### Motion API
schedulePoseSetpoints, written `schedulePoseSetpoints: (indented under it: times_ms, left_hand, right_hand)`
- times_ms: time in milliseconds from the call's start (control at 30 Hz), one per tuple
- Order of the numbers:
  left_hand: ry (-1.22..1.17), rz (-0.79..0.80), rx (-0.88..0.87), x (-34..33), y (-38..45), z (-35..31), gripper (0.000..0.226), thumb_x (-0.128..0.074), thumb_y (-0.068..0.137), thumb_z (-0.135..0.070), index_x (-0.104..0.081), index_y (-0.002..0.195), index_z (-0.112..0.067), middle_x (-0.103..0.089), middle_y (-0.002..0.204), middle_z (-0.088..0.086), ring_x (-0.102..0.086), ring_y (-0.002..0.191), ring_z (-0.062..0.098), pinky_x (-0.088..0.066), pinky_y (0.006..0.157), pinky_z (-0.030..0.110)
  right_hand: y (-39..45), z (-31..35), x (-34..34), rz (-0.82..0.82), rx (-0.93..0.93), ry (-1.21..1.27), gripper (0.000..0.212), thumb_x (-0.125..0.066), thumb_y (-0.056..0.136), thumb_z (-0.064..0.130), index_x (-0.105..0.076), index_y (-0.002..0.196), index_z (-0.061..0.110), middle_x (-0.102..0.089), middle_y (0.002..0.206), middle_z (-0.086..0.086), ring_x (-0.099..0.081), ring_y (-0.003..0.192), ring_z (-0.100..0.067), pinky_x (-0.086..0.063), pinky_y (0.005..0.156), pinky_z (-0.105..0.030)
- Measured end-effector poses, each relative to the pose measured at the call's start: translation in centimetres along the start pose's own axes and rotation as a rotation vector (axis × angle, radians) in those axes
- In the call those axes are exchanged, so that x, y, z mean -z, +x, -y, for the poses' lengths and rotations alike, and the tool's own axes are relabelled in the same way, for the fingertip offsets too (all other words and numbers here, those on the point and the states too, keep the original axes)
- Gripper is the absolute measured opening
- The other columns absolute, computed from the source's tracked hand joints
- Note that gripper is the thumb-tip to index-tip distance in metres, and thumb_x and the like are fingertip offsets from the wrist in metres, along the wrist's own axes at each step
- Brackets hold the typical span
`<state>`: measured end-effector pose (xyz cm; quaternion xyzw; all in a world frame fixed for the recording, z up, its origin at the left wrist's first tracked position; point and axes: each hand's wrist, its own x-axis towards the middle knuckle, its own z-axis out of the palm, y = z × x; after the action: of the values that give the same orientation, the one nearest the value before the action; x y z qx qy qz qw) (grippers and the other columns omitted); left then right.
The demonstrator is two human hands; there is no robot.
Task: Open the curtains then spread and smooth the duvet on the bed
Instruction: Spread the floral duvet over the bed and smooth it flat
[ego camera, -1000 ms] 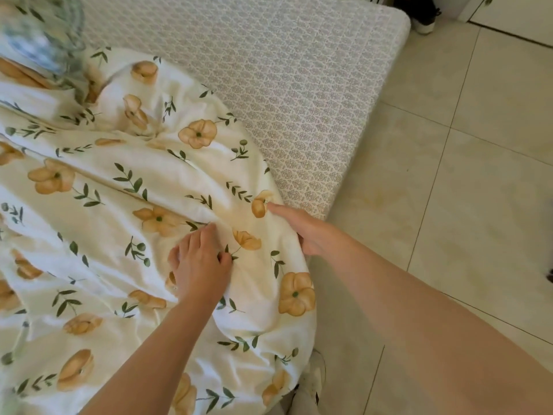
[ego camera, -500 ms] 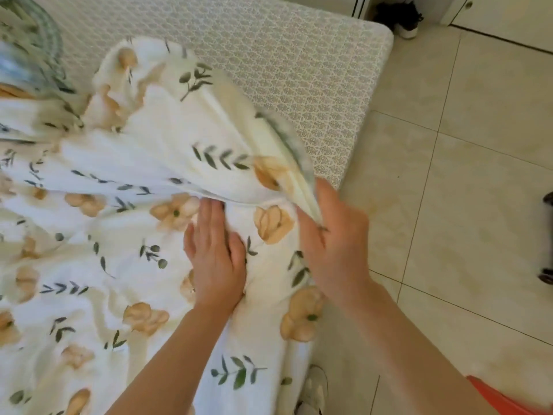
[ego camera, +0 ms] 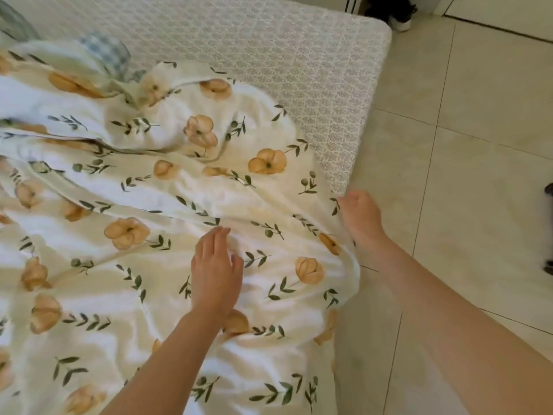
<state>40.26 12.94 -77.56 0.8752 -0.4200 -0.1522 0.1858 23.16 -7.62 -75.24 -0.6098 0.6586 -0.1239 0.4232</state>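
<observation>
A white duvet (ego camera: 155, 211) printed with orange flowers and green sprigs lies rumpled over the near and left part of the bed. The bare grey-patterned mattress (ego camera: 269, 49) shows at the far right corner. My left hand (ego camera: 214, 265) rests flat on the duvet, fingers together and pointing away from me, holding nothing. My right hand (ego camera: 360, 217) is at the duvet's right edge where it hangs over the bed side, fingers curled against the fabric edge. A blue checked cloth (ego camera: 104, 52) sits bunched at the upper left.
Pale tiled floor (ego camera: 463, 163) runs along the bed's right side. Dark shoes (ego camera: 389, 10) stand by the wall beyond the mattress corner. A dark object (ego camera: 549, 229) sits at the right frame edge. A shoe toe shows by the bed's near side.
Half a second ago my right hand held a fold of duvet lifted high. That fold now lies flat toward the mattress corner, and my right hand has dropped to the duvet's side edge.
</observation>
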Motion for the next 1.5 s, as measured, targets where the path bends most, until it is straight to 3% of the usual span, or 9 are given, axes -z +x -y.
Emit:
schedulePoseSetpoints:
  times_ms: [200, 400, 467, 600, 733, 900, 1067, 1300, 1500]
  left_hand:
    - [-0.124, -0.015, -0.039, 0.6, 1.8, -0.7, 0.069, -0.045, 0.094, -0.014, -0.011, 0.153, -0.021, -0.014, 0.161, -0.001, -0.013, 0.147, 0.021, -0.022, 0.117, 0.046]
    - [-0.19, -0.068, -0.068, 1.8, 2.5, -1.4, 0.054, -0.031, 0.101, -0.027, -0.016, 0.153, -0.027, -0.014, 0.161, -0.009, 0.003, 0.148, 0.01, -0.007, 0.12, 0.039]
    - [-0.181, 0.008, -0.017, 1.4, 2.8, -1.1, 0.053, -0.026, 0.101, -0.034, -0.017, 0.152, -0.028, -0.016, 0.16, -0.01, 0.005, 0.148, 0.009, -0.009, 0.12, 0.046]
    - [-0.474, 0.014, 0.017, 1.8, 5.3, -4.3, 0.055, -0.024, 0.1, -0.041, -0.011, 0.153, -0.033, -0.022, 0.159, 0.002, 0.005, 0.148, 0.009, -0.005, 0.121, 0.043]
    - [-0.465, -0.059, -0.221, 2.5, 7.7, -9.3, 0.058, -0.028, 0.099, -0.034, -0.008, 0.153, -0.03, -0.013, 0.161, -0.002, 0.007, 0.148, 0.012, 0.0, 0.119, 0.034]
    - [0.226, 0.706, -0.032, -2.1, 8.4, -6.2, 0.066, -0.04, 0.097, -0.036, -0.003, 0.152, -0.036, 0.015, 0.16, -0.011, 0.021, 0.145, 0.028, 0.004, 0.116, 0.057]
    - [0.114, 0.5, -0.04, -1.9, 7.7, -5.2, 0.059, -0.042, 0.098, -0.032, -0.017, 0.152, -0.029, -0.001, 0.162, -0.008, 0.008, 0.148, 0.021, -0.005, 0.118, 0.05]
    - [-0.099, 0.191, -0.055, -2.0, 11.0, -7.6, 0.058, -0.046, 0.096, -0.022, -0.026, 0.15, -0.02, -0.021, 0.159, -0.002, -0.013, 0.147, 0.02, -0.02, 0.117, 0.046]
    - [-0.429, 0.305, 0.101, -2.3, 15.3, -12.8, 0.06, -0.038, 0.099, -0.047, -0.017, 0.152, -0.029, -0.025, 0.157, -0.003, -0.018, 0.146, 0.018, -0.018, 0.117, 0.039]
  right_hand:
    - [4.9, 4.0, -4.7, 0.416, -0.372, 0.35, 0.103, -0.063, 0.056, 0.085, -0.046, 0.138, 0.024, -0.06, 0.129, -0.006, -0.059, 0.112, -0.026, -0.047, 0.098, -0.044]
    - [1.9, 7.8, -4.3, 0.832, -0.369, 0.243, 0.069, -0.066, 0.079, 0.063, -0.054, 0.135, 0.024, -0.07, 0.118, -0.009, -0.066, 0.108, -0.03, -0.05, 0.099, -0.048]
    - [1.4, 8.6, -4.2, 0.703, -0.289, 0.079, 0.064, -0.068, 0.084, 0.049, -0.051, 0.137, 0.017, -0.066, 0.122, -0.01, -0.062, 0.112, -0.031, -0.049, 0.1, -0.045]
    - [-0.8, 13.2, -0.3, 0.129, 0.228, 0.296, 0.015, -0.064, 0.092, 0.026, -0.061, 0.077, 0.023, -0.063, 0.075, 0.004, -0.066, 0.083, -0.021, -0.054, 0.074, -0.035]
    - [-3.4, 12.7, 5.1, -0.454, 0.856, 0.337, 0.001, -0.063, 0.094, 0.022, -0.063, 0.093, 0.022, -0.055, 0.067, 0.009, -0.049, 0.06, -0.006, -0.042, 0.056, -0.02]
    - [3.0, -0.1, 4.2, -0.036, -0.139, -0.347, 0.026, -0.051, 0.095, 0.023, -0.057, 0.116, 0.009, -0.064, 0.099, -0.009, -0.06, 0.096, -0.034, -0.046, 0.075, -0.036]
    - [5.0, -3.6, 3.9, 0.169, -0.294, -0.379, 0.045, -0.053, 0.092, 0.025, -0.047, 0.134, 0.007, -0.059, 0.122, -0.016, -0.053, 0.092, -0.026, -0.044, 0.079, -0.031]
    - [9.9, -0.7, 4.7, 0.089, -0.302, 0.027, 0.03, -0.047, 0.095, 0.018, -0.065, 0.111, -0.001, -0.066, 0.093, -0.013, -0.064, 0.093, -0.034, -0.055, 0.089, -0.047]
    - [15.3, 6.6, 4.4, 0.327, -0.387, 0.551, 0.041, -0.046, 0.1, 0.042, -0.065, 0.114, 0.008, -0.072, 0.091, -0.007, -0.068, 0.082, -0.022, -0.056, 0.076, -0.033]
